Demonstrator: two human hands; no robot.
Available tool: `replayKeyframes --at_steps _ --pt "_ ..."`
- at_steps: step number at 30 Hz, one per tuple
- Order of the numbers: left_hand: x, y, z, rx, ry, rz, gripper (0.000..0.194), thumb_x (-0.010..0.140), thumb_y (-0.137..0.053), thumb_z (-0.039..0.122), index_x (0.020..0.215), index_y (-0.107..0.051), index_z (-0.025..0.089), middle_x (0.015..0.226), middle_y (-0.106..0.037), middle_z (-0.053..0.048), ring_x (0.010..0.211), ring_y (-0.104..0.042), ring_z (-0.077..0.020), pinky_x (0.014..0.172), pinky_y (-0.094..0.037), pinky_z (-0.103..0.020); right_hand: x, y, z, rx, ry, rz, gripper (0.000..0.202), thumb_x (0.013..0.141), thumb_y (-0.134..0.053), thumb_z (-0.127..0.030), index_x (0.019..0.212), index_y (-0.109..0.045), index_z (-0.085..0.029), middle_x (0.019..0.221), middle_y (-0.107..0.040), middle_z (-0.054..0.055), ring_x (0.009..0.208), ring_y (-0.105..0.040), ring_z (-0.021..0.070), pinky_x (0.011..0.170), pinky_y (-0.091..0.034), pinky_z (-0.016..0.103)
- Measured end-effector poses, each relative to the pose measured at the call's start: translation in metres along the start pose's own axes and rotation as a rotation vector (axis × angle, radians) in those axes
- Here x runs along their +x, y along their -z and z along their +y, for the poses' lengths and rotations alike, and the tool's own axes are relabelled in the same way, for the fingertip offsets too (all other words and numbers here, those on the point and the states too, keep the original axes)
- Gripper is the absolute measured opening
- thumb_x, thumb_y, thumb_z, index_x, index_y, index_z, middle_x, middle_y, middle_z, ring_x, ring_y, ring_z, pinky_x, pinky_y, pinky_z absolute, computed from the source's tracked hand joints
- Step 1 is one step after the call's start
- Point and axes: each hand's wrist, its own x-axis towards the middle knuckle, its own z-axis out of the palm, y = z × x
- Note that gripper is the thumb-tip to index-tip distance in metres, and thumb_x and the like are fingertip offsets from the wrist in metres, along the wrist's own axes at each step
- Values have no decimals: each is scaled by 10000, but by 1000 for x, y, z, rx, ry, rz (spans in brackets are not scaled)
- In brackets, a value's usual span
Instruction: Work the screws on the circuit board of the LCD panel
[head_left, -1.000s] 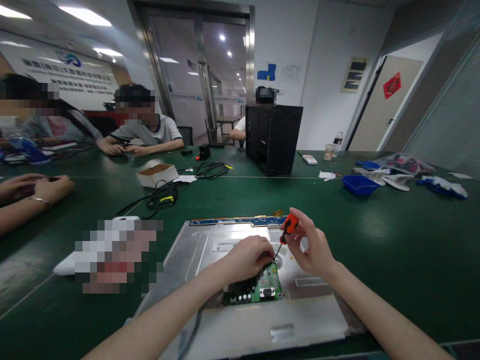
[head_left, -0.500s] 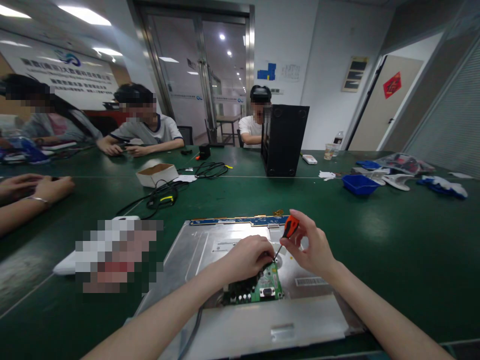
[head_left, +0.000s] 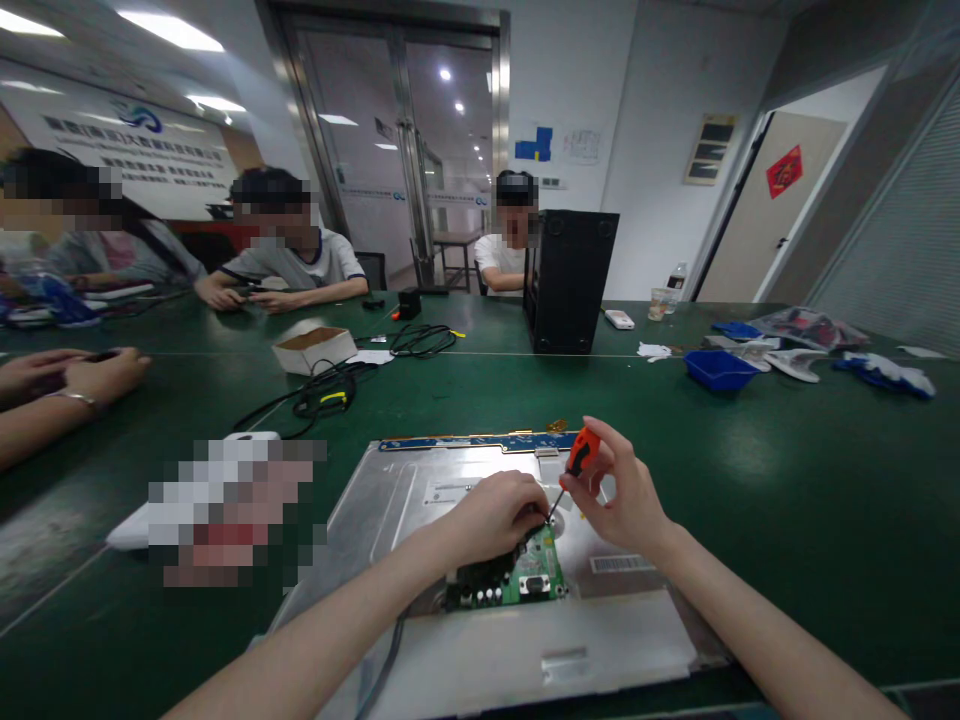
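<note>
A silver metal panel (head_left: 600,640) lies on the green table, with a green circuit board (head_left: 541,565) on its middle. My right hand (head_left: 619,490) grips the handle of an orange and black screwdriver (head_left: 582,450). The tool is tilted, its tip down at the board's upper corner. Beside that tip, my left hand (head_left: 499,515) is closed with the fingertips pressed together over the board; what they pinch, if anything, is hidden. Along the panel's far edge runs a blue circuit strip (head_left: 450,443).
Beyond the panel stand a black computer case (head_left: 574,282), a white box (head_left: 315,350), coiled cables (head_left: 424,340) and a blue tray (head_left: 720,370). Gloves (head_left: 885,373) lie at the right. A white object (head_left: 131,527) lies left of the panel. Other people sit across and left.
The screwdriver handle has turned slightly in my right hand's fingers. My left hand has stayed in place. The person behind the computer case has shifted a little to the left.
</note>
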Motion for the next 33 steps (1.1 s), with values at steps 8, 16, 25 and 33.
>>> replayKeyframes --at_steps 8,16,25,33 --pt "0 2 2 -9 -2 -3 141 860 -612 78 863 -707 182 858 -724 -31 807 -652 -187 726 -451 -263 2 2 -2 -3 43 -12 609 929 -560 -213 1470 -286 -261 731 -622 -39 474 -574 108 413 -472 194" --pt "1 3 2 0 2 -4 143 854 -623 67 860 -712 178 853 -726 -32 794 -645 -190 715 -443 -267 2 2 -3 33 25 -30 641 913 -530 -158 1487 -262 -254 830 -673 2 504 -597 110 423 -488 200" --pt "0 1 1 -4 13 0 120 858 -643 84 865 -716 179 851 -725 -31 800 -655 -190 708 -438 -260 1 0 0 -18 30 22 535 942 -611 -278 1400 -334 -255 677 -600 -64 436 -556 98 393 -445 177" --pt "0 2 2 -2 2 -3 145 863 -610 79 868 -715 180 853 -725 -31 799 -649 -190 719 -447 -267 -1 2 -1 64 -10 -62 660 930 -525 -172 1510 -219 -249 861 -694 28 549 -631 127 440 -497 206"
